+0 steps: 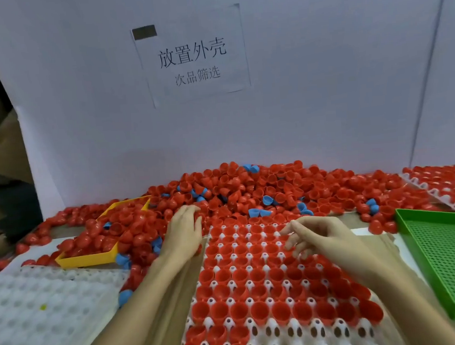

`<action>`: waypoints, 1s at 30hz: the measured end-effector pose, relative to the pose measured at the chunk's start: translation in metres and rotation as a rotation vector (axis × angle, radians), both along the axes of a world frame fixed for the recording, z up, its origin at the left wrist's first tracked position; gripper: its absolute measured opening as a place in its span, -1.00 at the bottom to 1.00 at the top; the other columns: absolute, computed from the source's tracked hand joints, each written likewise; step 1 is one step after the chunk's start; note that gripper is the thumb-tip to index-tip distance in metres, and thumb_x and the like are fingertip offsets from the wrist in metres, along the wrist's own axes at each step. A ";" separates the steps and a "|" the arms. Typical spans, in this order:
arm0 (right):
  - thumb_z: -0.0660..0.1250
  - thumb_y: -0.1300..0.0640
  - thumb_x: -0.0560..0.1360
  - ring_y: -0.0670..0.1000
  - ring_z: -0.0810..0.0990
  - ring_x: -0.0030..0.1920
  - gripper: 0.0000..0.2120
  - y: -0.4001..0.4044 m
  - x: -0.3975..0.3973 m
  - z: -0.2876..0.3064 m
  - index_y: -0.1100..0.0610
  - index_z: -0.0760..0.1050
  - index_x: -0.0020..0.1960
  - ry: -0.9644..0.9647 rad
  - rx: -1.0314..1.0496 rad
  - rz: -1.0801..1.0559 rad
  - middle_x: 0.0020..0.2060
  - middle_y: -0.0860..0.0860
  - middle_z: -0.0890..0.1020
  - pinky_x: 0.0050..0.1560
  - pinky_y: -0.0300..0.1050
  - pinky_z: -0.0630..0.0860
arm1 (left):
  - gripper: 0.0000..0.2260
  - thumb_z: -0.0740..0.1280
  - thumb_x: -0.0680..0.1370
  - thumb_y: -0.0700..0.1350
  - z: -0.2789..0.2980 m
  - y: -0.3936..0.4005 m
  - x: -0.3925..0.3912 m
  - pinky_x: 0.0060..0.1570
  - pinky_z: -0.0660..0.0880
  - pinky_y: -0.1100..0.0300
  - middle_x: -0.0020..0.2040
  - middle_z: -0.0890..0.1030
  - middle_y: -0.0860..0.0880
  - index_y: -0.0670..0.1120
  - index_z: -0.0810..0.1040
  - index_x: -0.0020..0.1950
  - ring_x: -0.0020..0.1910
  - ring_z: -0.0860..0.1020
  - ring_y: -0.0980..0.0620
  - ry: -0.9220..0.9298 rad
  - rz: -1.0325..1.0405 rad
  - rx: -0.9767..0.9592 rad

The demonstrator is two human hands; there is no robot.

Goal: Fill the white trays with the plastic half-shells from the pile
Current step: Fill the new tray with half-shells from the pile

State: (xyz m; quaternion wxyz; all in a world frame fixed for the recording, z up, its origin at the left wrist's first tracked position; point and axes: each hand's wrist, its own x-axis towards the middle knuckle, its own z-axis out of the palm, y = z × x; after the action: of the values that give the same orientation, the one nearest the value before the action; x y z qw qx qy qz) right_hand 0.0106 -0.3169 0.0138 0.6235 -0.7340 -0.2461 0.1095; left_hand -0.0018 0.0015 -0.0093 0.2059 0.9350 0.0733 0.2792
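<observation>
The left hand point(185, 227) lies palm down on the near edge of the pile point(249, 192), fingers reaching in among the red shells; whether they close on one cannot be told. The right hand point(318, 236) hovers over the far right part of the middle tray point(271, 329), fingers loosely spread and bent downward, with nothing seen held.

That white tray sits between the forearms. Most of its pockets hold red shells, open side up; several pockets along its near edge are bare. To the left lies an unfilled white tray point(41, 309). Far right, behind a green mesh bin point(451, 258), part of another tray point(450, 182) shows, filled with red shells.

The pile runs along the foot of a white board point(321, 69), mostly red with a few blue shells point(267, 200) mixed in. A yellow bin point(91, 258) at the left holds more red shells, with a blue one among them.

A paper sign point(192, 56) taped to the board reads 放置外壳 in large characters, with 次品筛选 smaller below. A dark patch covers its top left corner.
</observation>
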 end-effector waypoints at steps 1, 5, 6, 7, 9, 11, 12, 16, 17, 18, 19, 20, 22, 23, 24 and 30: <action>0.32 -0.09 0.61 0.08 0.74 -0.15 -0.66 -0.001 0.000 -0.001 0.16 0.70 0.06 0.002 -0.002 -0.003 -0.14 0.13 0.76 -0.07 -0.15 0.67 | -0.70 0.20 0.70 -0.24 0.003 -0.002 0.013 0.38 0.41 0.09 0.39 0.53 -0.12 -0.19 0.51 0.42 0.37 0.49 -0.10 0.063 -0.035 0.066; 0.32 -0.09 0.62 0.06 0.75 -0.15 -0.67 -0.003 0.003 -0.004 0.13 0.71 0.05 0.005 -0.001 -0.006 -0.14 0.12 0.76 -0.09 -0.19 0.66 | -0.50 0.14 0.65 -0.33 0.013 0.008 0.053 0.50 0.31 -0.05 0.62 0.27 -0.10 -0.10 0.31 0.61 0.56 0.29 -0.11 0.399 -0.074 0.447; 0.32 -0.09 0.62 0.05 0.75 -0.15 -0.68 -0.004 0.004 -0.004 0.12 0.71 0.05 0.003 0.004 -0.010 -0.14 0.11 0.77 -0.09 -0.21 0.66 | -0.48 0.15 0.64 -0.35 0.014 0.012 0.060 0.47 0.35 -0.06 0.60 0.28 -0.10 -0.10 0.30 0.61 0.52 0.33 -0.13 0.457 -0.070 0.492; 0.32 -0.08 0.64 0.04 0.75 -0.15 -0.69 -0.004 0.005 -0.005 0.12 0.71 0.05 0.001 0.009 -0.014 -0.14 0.11 0.77 -0.10 -0.23 0.65 | -0.47 0.16 0.63 -0.37 0.012 0.014 0.064 0.42 0.40 -0.06 0.57 0.30 -0.10 -0.10 0.31 0.60 0.47 0.37 -0.14 0.481 -0.070 0.502; 0.30 -0.05 0.67 0.02 0.75 -0.17 -0.71 -0.005 0.005 -0.005 0.12 0.71 0.06 0.001 0.010 -0.017 -0.14 0.10 0.77 -0.12 -0.26 0.64 | -0.53 0.18 0.64 -0.38 0.009 0.016 0.072 0.33 0.47 -0.05 0.45 0.37 -0.09 -0.13 0.42 0.54 0.36 0.44 -0.13 0.423 -0.060 0.461; 0.29 -0.04 0.68 -0.01 0.74 -0.18 -0.71 -0.005 0.005 -0.006 0.11 0.71 0.05 -0.002 -0.003 -0.016 -0.14 0.09 0.77 -0.13 -0.28 0.63 | -0.63 0.22 0.65 -0.36 0.005 0.013 0.073 0.21 0.53 -0.04 0.31 0.45 -0.09 -0.16 0.54 0.43 0.26 0.49 -0.13 0.317 -0.020 0.400; 0.29 -0.04 0.68 -0.01 0.74 -0.18 -0.71 -0.005 0.005 -0.006 0.11 0.71 0.05 -0.004 -0.008 -0.015 -0.14 0.09 0.77 -0.13 -0.29 0.62 | -0.66 0.24 0.64 -0.36 0.004 0.011 0.072 0.15 0.55 -0.04 0.26 0.48 -0.10 -0.17 0.59 0.38 0.23 0.51 -0.13 0.261 0.003 0.378; 0.31 -0.07 0.66 0.00 0.74 -0.18 -0.70 -0.005 0.003 -0.004 0.11 0.71 0.05 -0.007 0.004 -0.018 -0.14 0.09 0.77 -0.13 -0.28 0.62 | -0.79 0.33 0.61 -0.35 0.011 0.002 0.053 0.10 0.56 0.07 0.13 0.57 -0.09 -0.21 0.68 0.20 0.14 0.58 -0.09 -0.058 -0.004 0.176; 0.31 -0.07 0.65 0.00 0.74 -0.19 -0.70 -0.005 0.003 -0.003 0.10 0.72 0.05 -0.008 0.004 -0.021 -0.14 0.09 0.77 -0.13 -0.28 0.62 | -0.81 0.38 0.60 -0.33 0.015 -0.004 0.046 0.11 0.56 0.12 0.12 0.57 -0.08 -0.21 0.69 0.17 0.12 0.58 -0.05 -0.141 -0.029 0.096; 0.32 -0.07 0.65 0.00 0.74 -0.18 -0.71 -0.005 0.003 -0.003 0.09 0.72 0.04 -0.008 0.005 -0.025 -0.14 0.09 0.77 -0.13 -0.29 0.62 | -0.83 0.42 0.58 -0.31 0.019 -0.012 0.036 0.10 0.57 0.17 0.11 0.57 -0.05 -0.19 0.71 0.14 0.10 0.58 0.00 -0.212 -0.066 0.019; 0.32 -0.06 0.66 0.01 0.75 -0.18 -0.73 -0.005 0.002 -0.003 0.07 0.72 0.03 -0.010 0.005 -0.027 -0.14 0.09 0.77 -0.13 -0.28 0.63 | -0.85 0.45 0.56 -0.30 0.022 -0.021 0.025 0.07 0.58 0.23 0.11 0.57 -0.01 -0.17 0.71 0.11 0.07 0.58 0.06 -0.272 -0.112 -0.051; 0.32 -0.05 0.66 0.01 0.75 -0.17 -0.74 -0.004 0.001 -0.002 0.05 0.73 0.03 -0.014 0.006 -0.027 -0.14 0.09 0.77 -0.12 -0.27 0.63 | -0.85 0.48 0.54 -0.28 0.023 -0.030 0.013 0.04 0.58 0.30 0.10 0.56 0.04 -0.13 0.72 0.09 0.04 0.57 0.14 -0.317 -0.161 -0.119; 0.33 -0.02 0.67 0.04 0.75 -0.14 -0.79 -0.003 -0.001 0.000 0.00 0.73 0.03 -0.025 0.013 -0.016 -0.12 0.09 0.77 -0.08 -0.22 0.66 | -0.85 0.51 0.53 -0.22 0.020 -0.048 -0.012 0.02 0.54 0.41 0.10 0.57 0.14 -0.06 0.73 0.08 0.05 0.59 0.20 -0.352 -0.254 -0.254; 0.34 0.00 0.67 0.06 0.76 -0.12 -0.82 -0.003 -0.003 0.001 -0.03 0.73 0.05 -0.034 0.022 -0.004 -0.10 0.09 0.77 -0.06 -0.20 0.67 | -0.85 0.51 0.53 -0.18 0.017 -0.057 -0.025 0.03 0.53 0.43 0.11 0.58 0.18 -0.03 0.72 0.09 0.08 0.60 0.21 -0.346 -0.296 -0.318; 0.35 0.03 0.66 0.09 0.76 -0.10 -0.85 -0.003 -0.005 0.003 -0.04 0.71 0.09 -0.047 0.035 0.013 -0.08 0.10 0.77 -0.05 -0.17 0.67 | -0.85 0.51 0.53 -0.13 0.015 -0.065 -0.035 0.05 0.53 0.43 0.11 0.59 0.20 0.01 0.72 0.09 0.10 0.62 0.20 -0.334 -0.338 -0.388; 0.44 0.11 0.63 0.08 0.75 0.12 -0.60 0.006 -0.022 0.012 -0.11 0.51 0.44 -0.130 0.026 0.203 0.21 -0.01 0.71 0.16 -0.05 0.67 | -0.83 0.50 0.47 -0.03 0.017 -0.099 -0.069 -0.01 0.59 0.30 0.12 0.63 0.11 0.03 0.74 0.05 0.04 0.69 0.07 -0.214 -0.505 -0.719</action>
State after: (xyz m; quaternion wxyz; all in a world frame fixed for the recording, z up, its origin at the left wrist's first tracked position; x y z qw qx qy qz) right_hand -0.0115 -0.3107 0.0263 0.6013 -0.7027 -0.3606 0.1210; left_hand -0.0712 -0.0974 0.0081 0.5857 0.7585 -0.0863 0.2724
